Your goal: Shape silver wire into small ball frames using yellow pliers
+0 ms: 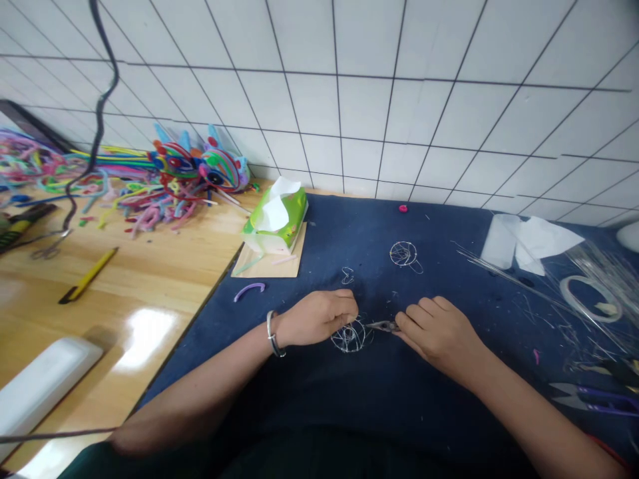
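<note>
My left hand (319, 315) is closed on a round silver wire ornament (348, 338), its fingers pinching the upper rim. The ornament is a ring with thin wire wound across its inside. My right hand (439, 336) is wrapped round a pair of pliers (383, 326), whose narrow jaws point left at the ornament's right edge. Whether the jaws grip any wire is too small to tell. A second wire ring (403, 253) of the same kind lies farther back on the dark blue cloth (319, 246), and a small bent wire piece (347, 275) lies beyond my left hand.
At right lie loose wires (599, 266), a wire coil (592, 299), white paper (546, 241) and purple-handled snips (594, 399). A tissue pack (277, 223) stands back left. Beyond it are colourful pipe cleaners (150, 206), and a yellow cutter (90, 274) lies on the wood.
</note>
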Action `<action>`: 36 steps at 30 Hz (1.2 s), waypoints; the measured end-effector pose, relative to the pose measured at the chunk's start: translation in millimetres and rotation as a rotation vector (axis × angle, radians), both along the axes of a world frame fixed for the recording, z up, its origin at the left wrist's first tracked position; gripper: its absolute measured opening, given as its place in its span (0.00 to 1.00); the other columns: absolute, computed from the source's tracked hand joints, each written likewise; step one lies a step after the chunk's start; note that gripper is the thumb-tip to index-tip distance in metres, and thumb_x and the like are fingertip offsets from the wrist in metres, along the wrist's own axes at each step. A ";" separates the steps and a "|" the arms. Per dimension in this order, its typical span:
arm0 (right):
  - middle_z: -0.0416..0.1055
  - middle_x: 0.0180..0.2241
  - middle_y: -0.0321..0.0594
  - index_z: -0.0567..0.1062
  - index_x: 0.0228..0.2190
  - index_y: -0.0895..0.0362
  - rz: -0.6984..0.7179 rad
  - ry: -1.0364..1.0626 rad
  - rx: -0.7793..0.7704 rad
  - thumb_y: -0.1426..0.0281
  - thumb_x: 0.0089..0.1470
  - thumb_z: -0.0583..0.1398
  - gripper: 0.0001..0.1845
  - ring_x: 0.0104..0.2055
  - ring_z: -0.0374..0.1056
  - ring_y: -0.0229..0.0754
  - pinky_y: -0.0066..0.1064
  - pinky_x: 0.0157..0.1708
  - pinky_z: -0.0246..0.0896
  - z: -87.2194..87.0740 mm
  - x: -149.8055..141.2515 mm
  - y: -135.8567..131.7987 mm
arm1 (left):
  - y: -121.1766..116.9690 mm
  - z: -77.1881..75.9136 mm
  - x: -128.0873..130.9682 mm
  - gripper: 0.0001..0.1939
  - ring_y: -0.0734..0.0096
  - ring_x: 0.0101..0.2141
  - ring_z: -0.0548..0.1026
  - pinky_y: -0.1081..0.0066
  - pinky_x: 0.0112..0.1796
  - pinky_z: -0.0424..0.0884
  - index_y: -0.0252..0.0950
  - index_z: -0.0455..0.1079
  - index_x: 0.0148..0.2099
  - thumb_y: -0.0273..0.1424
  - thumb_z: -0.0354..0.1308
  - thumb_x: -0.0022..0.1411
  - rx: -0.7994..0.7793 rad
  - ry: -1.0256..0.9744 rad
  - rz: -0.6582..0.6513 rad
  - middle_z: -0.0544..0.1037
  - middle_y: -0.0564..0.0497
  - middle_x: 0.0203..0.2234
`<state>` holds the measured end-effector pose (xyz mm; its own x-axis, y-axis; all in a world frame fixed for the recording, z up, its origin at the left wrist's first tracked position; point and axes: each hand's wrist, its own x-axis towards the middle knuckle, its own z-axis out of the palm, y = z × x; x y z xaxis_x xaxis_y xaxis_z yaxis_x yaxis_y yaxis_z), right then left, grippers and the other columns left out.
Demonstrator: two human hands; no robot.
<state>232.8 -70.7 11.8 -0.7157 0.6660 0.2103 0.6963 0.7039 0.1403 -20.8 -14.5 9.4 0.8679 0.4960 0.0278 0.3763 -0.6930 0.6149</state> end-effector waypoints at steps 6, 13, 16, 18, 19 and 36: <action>0.64 0.26 0.37 0.71 0.34 0.57 0.010 0.018 -0.033 0.68 0.56 0.53 0.08 0.30 0.55 0.38 0.33 0.30 0.44 1.4 -1.7 -0.6 | 2.5 1.1 -0.9 0.09 0.76 0.31 0.66 0.76 0.33 0.63 0.33 0.62 0.32 0.24 0.43 0.64 -0.090 -0.057 -0.035 0.67 0.51 0.28; 0.64 0.25 0.37 0.71 0.34 0.57 0.016 -0.012 0.001 0.70 0.56 0.53 0.07 0.29 0.55 0.37 0.33 0.30 0.44 -1.6 -0.6 -1.0 | -5.6 3.3 1.0 0.09 0.73 0.31 0.68 0.73 0.32 0.64 0.34 0.63 0.35 0.19 0.44 0.58 0.180 0.127 -0.019 0.68 0.50 0.31; 0.64 0.25 0.37 0.71 0.34 0.57 0.017 -0.018 0.002 0.71 0.56 0.53 0.07 0.29 0.55 0.37 0.33 0.30 0.44 -1.9 -0.4 -1.3 | -7.5 4.2 2.4 0.12 0.72 0.31 0.68 0.72 0.31 0.64 0.35 0.64 0.36 0.16 0.45 0.53 0.264 0.183 -0.016 0.68 0.50 0.32; 0.64 0.25 0.36 0.71 0.34 0.57 0.013 -0.025 -0.002 0.71 0.56 0.53 0.07 0.29 0.55 0.37 0.33 0.30 0.44 -1.7 -0.7 -1.7 | -7.5 4.0 2.1 0.14 0.72 0.31 0.68 0.72 0.31 0.64 0.35 0.64 0.36 0.15 0.45 0.51 0.281 0.190 -0.016 0.68 0.51 0.32; 0.64 0.25 0.36 0.71 0.34 0.57 0.012 -0.026 -0.005 0.71 0.56 0.53 0.07 0.29 0.55 0.37 0.33 0.30 0.44 -1.4 -0.9 -1.9 | -7.0 3.6 1.5 0.14 0.72 0.31 0.68 0.72 0.31 0.64 0.35 0.65 0.36 0.15 0.45 0.51 0.278 0.187 -0.016 0.68 0.51 0.32; 0.64 0.26 0.39 0.71 0.33 0.58 -0.021 0.032 -0.011 0.67 0.56 0.53 0.09 0.30 0.55 0.38 0.32 0.31 0.44 0.4 0.6 1.8 | -1.7 -5.9 4.8 0.09 0.79 0.26 0.64 0.77 0.30 0.62 0.32 0.64 0.34 0.28 0.45 0.64 -0.355 -0.195 0.188 0.65 0.54 0.27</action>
<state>233.4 -69.0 12.2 -0.6947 0.6828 0.2260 0.7147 0.6907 0.1101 -16.0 -16.2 3.4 0.7569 0.6533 -0.0183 0.3292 -0.3569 0.8742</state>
